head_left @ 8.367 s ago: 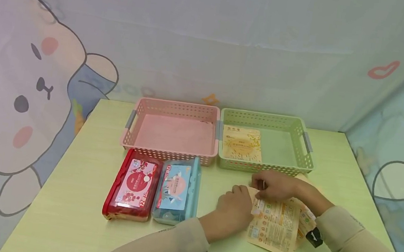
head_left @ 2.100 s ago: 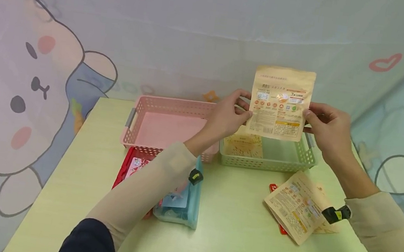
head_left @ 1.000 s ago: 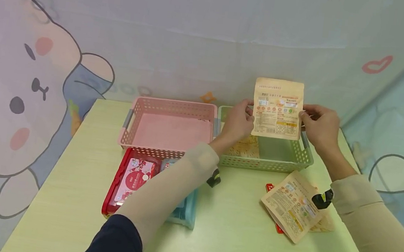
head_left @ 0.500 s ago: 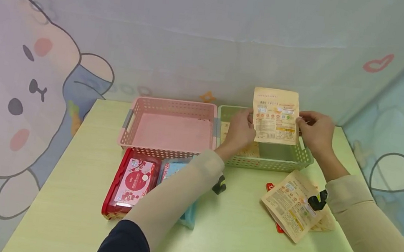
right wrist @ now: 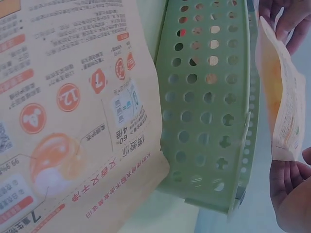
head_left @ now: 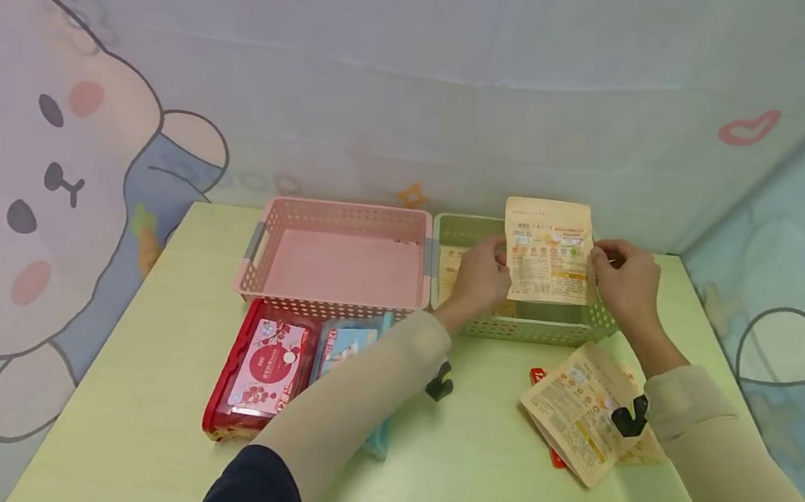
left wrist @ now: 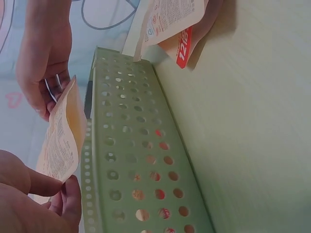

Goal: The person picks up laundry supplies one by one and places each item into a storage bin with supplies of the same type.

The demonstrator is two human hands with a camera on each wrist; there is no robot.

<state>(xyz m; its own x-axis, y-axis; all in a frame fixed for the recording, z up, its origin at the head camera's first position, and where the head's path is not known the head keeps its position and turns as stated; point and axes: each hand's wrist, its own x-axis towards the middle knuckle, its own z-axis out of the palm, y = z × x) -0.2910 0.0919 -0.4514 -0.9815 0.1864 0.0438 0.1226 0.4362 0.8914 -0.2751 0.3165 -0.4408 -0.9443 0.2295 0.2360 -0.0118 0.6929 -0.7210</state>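
Observation:
A tan flat pouch (head_left: 548, 256) with small print hangs over the light green basket (head_left: 558, 335). My left hand (head_left: 478, 277) pinches its left edge between thumb and fingers, and my right hand (head_left: 628, 283) pinches the right edge. In the left wrist view the pouch (left wrist: 60, 141) bulges at the side that faces the basket. Another tan pouch (head_left: 449, 267) lies inside the basket at its left end, partly covered by my left hand. On the table at right, more tan pouches (head_left: 582, 411) overlap in a pile, with a red strip (head_left: 538, 375) showing at its edge.
A pink basket (head_left: 348, 265) adjoins the green one on the left. In front of it stand a red-lidded box (head_left: 267, 368) and a light blue box (head_left: 349, 345), the latter partly behind my left sleeve. A printed cloth hangs behind the table (head_left: 137, 386).
Since the earliest frame, both hands have taken a pouch up from the table at right and raised it over the green basket. Over the last two seconds it has been lowered toward the basket.

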